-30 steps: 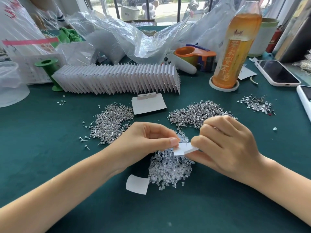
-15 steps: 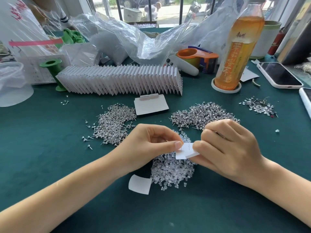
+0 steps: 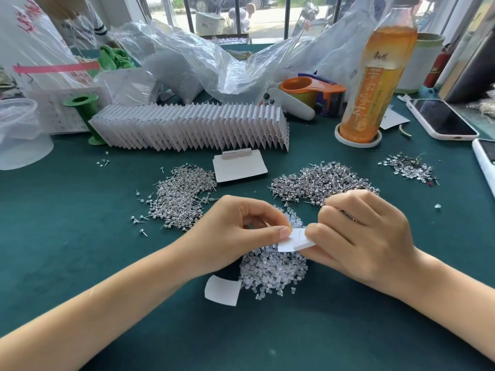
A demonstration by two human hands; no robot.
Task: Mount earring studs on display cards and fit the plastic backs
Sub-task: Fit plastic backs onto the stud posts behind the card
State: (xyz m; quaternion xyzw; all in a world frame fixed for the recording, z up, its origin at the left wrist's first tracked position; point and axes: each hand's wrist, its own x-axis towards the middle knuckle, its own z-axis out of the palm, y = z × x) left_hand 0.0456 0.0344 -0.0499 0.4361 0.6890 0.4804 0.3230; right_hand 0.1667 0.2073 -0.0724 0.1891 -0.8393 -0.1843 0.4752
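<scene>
A small white display card (image 3: pixel 294 241) is held between both hands over a heap of clear plastic backs (image 3: pixel 270 271). My left hand (image 3: pixel 235 234) pinches the card's left edge with thumb and curled fingers. My right hand (image 3: pixel 359 236) grips its right side, fingers curled round it. A thin stud pin seems to stand on the card. Two heaps of silver studs lie behind: one on the left (image 3: pixel 182 199), one on the right (image 3: pixel 321 183). A loose blank card (image 3: pixel 223 290) lies near the backs.
A long row of finished cards (image 3: pixel 187 127) stands at the back, with a card stack (image 3: pixel 238 166) before it. An orange drink bottle (image 3: pixel 375 76), a tape dispenser (image 3: pixel 313 89), two phones (image 3: pixel 439 119), plastic bags and a smaller stud pile (image 3: pixel 409 168) crowd the back and right.
Both hands keep hold of the card at the same spot over the backs; the card sits slightly flatter and the fingers have shifted a little.
</scene>
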